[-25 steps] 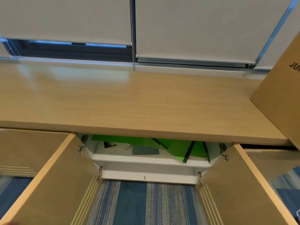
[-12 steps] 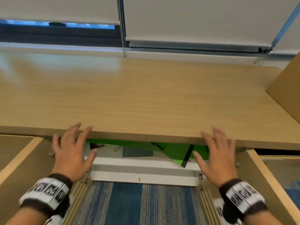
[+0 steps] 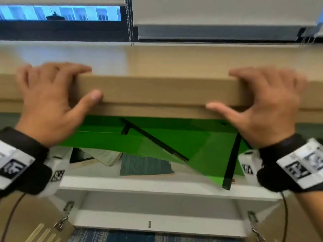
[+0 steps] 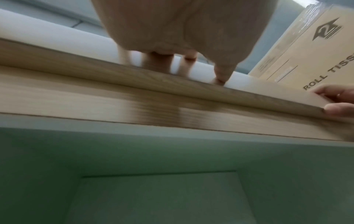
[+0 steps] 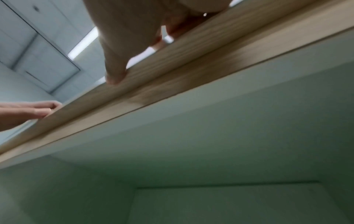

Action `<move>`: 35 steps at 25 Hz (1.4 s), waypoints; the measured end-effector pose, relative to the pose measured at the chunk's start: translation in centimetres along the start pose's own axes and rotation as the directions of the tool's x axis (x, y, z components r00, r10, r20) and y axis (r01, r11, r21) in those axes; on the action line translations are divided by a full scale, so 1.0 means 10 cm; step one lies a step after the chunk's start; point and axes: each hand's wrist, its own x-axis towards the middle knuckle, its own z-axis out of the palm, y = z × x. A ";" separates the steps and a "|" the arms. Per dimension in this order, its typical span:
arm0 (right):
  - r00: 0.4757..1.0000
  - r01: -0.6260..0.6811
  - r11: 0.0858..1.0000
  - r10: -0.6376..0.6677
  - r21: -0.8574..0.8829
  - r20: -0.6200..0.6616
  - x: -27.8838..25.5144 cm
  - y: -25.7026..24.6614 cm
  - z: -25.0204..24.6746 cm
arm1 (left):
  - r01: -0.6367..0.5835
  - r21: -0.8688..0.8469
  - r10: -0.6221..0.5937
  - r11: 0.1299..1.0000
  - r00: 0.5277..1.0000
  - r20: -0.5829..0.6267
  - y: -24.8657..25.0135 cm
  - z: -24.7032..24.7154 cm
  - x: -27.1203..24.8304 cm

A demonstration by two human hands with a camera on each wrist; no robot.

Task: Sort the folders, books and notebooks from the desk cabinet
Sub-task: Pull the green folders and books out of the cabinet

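The folders [image 3: 201, 145] are bright green, the book [image 3: 145, 165] seemingly teal with stripes.

- On the cardboard box [image 4: 298, 57], at two o'clock in the left wrist view: "ROLL TISS", cut off by the frame edge.
- Its smaller print is too blurred to read.
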 end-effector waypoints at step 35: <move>0.077 -0.012 0.994 0.113 -0.112 0.991 -1.29 -0.22 1.25 | 0.037 -0.046 0.007 0.998 0.710 0.704 0.43 2.40 -2.30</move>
